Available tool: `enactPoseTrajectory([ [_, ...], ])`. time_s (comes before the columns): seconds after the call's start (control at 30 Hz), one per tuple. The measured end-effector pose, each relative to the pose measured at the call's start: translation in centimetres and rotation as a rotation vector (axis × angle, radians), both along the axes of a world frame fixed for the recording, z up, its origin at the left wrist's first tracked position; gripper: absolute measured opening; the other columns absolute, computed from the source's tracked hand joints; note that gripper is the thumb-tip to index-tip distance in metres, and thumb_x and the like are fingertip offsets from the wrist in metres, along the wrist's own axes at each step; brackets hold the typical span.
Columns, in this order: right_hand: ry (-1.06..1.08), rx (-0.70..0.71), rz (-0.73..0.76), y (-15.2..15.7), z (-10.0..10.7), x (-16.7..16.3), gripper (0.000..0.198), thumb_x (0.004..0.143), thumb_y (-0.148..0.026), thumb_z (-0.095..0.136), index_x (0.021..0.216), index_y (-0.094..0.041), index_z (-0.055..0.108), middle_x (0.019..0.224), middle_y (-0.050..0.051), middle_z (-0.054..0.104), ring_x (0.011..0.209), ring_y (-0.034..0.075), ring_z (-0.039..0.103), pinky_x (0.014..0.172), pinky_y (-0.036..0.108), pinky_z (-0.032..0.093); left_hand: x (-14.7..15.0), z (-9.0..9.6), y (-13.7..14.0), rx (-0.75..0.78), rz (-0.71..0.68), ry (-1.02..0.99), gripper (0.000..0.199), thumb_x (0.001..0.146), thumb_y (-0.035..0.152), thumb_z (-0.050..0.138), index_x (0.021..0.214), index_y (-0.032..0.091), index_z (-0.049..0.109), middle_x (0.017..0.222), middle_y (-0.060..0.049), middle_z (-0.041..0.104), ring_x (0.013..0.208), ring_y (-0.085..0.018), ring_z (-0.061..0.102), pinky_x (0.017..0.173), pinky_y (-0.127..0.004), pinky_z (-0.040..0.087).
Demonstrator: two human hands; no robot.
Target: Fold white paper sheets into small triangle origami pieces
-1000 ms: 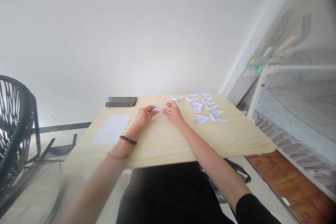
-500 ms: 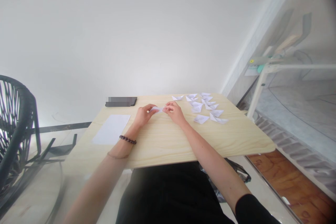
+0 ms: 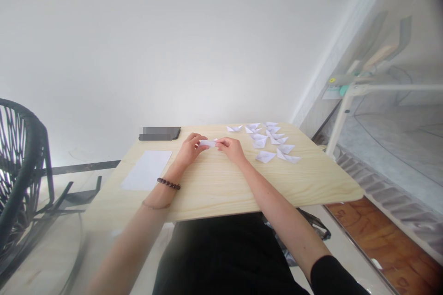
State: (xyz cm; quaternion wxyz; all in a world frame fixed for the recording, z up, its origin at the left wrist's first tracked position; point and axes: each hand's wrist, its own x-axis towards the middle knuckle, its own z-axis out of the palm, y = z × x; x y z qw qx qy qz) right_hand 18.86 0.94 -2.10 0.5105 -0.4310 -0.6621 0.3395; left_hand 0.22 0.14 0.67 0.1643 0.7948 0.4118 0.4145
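Between my two hands is a small piece of folded white paper (image 3: 207, 143), held just above the wooden table. My left hand (image 3: 189, 150), with a dark bead bracelet at the wrist, grips its left end between thumb and fingers. At the right end, the thumb and fingers of my right hand (image 3: 231, 148) pinch the paper. Fingers cover both ends, so its full shape is hidden. Several folded white paper boats (image 3: 266, 156) lie to the right of my right hand. A flat white sheet of paper (image 3: 148, 169) rests left of my left hand.
The pale wooden table (image 3: 214, 189) stands against a white wall. A dark flat object (image 3: 176, 133), partly blurred out, lies at its back left. A black woven chair (image 3: 24, 161) is at the left, and a white metal frame (image 3: 339, 124) stands at the right.
The fingers of my right hand have drawn closer together on the paper's right end. The paper appears slightly turned and flatter. Boats and flat sheet have stayed put.
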Motion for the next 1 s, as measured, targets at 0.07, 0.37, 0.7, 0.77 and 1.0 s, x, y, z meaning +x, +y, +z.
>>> enactPoseTrajectory([
  [0.07,0.032,0.005,-0.005,0.0,0.0,0.0,0.022,0.068,-0.037,0.058,0.079,-0.018,0.063,0.075,0.002,0.065,0.061,0.014,0.061,0.061,0.028,0.051,-0.3,-0.3,0.4,0.005,-0.012,0.033,0.033,0.070,0.038,0.056,0.097,0.018,0.057,0.099,-0.007,0.052,0.075,-0.013,0.053,0.064,-0.025,0.045],
  [0.37,0.199,-0.018,0.046,-0.3,0.6,-0.2,0.030,0.063,-0.035,0.061,0.087,-0.018,0.056,0.077,0.002,0.063,0.069,0.014,0.061,0.063,0.027,0.052,-1.3,-0.4,0.8,-0.086,0.065,0.206,0.029,0.073,0.039,0.050,0.091,0.017,0.059,0.075,-0.003,0.060,0.061,-0.013,0.051,0.059,-0.025,0.041],
  [0.7,0.188,-0.033,0.059,-0.8,0.8,-0.5,0.024,0.064,-0.037,0.061,0.077,-0.017,0.062,0.073,0.003,0.065,0.066,0.017,0.062,0.061,0.030,0.053,-0.5,0.3,-0.3,-0.033,0.049,0.192,0.028,0.075,0.042,0.045,0.070,0.017,0.056,0.065,-0.002,0.057,0.060,-0.013,0.048,0.056,-0.024,0.037],
  [0.77,0.141,-0.011,0.074,-1.0,1.0,-0.7,0.023,0.065,-0.037,0.059,0.077,-0.018,0.063,0.071,0.002,0.064,0.067,0.017,0.063,0.060,0.029,0.054,-0.2,0.5,-0.6,-0.108,0.039,0.133,0.031,0.075,0.044,0.045,0.078,0.016,0.058,0.067,-0.001,0.059,0.059,-0.013,0.049,0.055,-0.023,0.037],
  [1.0,-0.055,0.115,0.073,-1.8,1.7,-0.9,0.023,0.072,-0.037,0.052,0.081,-0.019,0.063,0.067,0.000,0.063,0.060,0.014,0.062,0.058,0.024,0.050,0.2,1.0,-1.1,-0.348,-0.029,-0.086,0.041,0.070,0.049,0.049,0.084,0.012,0.060,0.064,-0.002,0.062,0.055,-0.012,0.052,0.048,-0.021,0.037],
])
